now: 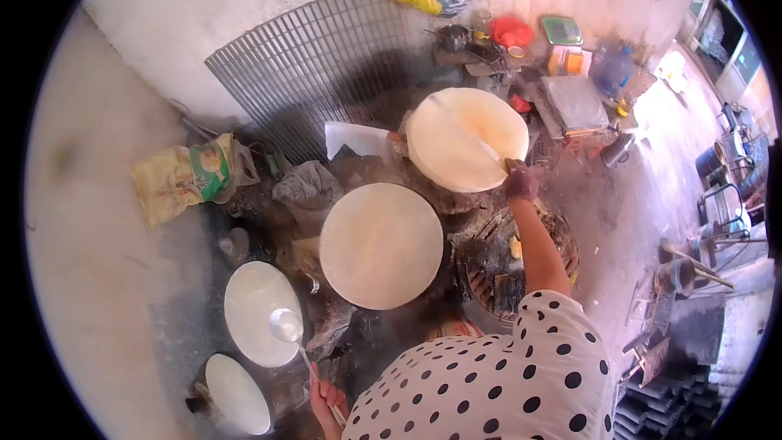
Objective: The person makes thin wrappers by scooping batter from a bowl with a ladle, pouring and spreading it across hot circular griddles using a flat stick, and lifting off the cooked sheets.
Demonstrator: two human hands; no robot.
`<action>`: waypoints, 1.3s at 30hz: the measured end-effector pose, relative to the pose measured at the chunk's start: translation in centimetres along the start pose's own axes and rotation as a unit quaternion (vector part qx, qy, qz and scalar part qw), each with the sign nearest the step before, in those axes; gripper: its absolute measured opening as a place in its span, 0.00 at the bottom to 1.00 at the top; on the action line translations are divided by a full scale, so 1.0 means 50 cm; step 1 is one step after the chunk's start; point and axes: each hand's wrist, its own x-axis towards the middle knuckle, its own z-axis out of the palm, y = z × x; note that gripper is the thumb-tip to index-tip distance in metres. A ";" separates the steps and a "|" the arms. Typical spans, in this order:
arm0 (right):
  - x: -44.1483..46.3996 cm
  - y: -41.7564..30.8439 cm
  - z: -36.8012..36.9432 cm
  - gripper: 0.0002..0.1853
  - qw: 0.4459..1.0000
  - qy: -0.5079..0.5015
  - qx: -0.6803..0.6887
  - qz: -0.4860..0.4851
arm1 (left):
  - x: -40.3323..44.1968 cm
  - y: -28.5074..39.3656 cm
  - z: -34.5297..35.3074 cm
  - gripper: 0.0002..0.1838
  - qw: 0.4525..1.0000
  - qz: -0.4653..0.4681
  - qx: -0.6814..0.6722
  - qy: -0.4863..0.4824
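Observation:
My left hand (326,395) is closed around the handle of a ladle (286,325). The ladle's bowl is over a round vessel of pale batter (257,301), at its right side; whether it touches the batter I cannot tell. At upper centre, my right hand (521,181), which looks darker than the arm, is closed at the near right edge of a thick round stack of flatbreads (444,143). From its fingers a long thin pale stick (491,152) runs across the top flatbread. Between the hands, a pale round sheet (381,246) covers a round griddle.
Another vessel of pale liquid (238,395) stands at lower left. A metal grate (301,57) leans on the wall, and a yellow-green bag (183,175) lies left. Under my right arm is a dark round burner-like rack (497,277). A blue water jug (612,72) stands upper right.

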 end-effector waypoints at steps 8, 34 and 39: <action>-0.284 -0.241 0.042 0.15 0.992 0.019 0.069 -0.107 | -0.074 -0.044 -0.245 0.23 0.978 0.028 -0.192 -0.077; -3.153 -0.390 -0.156 0.22 0.313 -0.546 -0.106 -0.770 | -1.300 -0.487 -2.276 0.18 0.819 0.224 -0.217 0.482; -3.342 -0.421 -0.032 0.23 0.363 -0.517 -0.309 -0.711 | -1.238 -0.423 -2.491 0.18 0.834 0.118 -0.065 0.535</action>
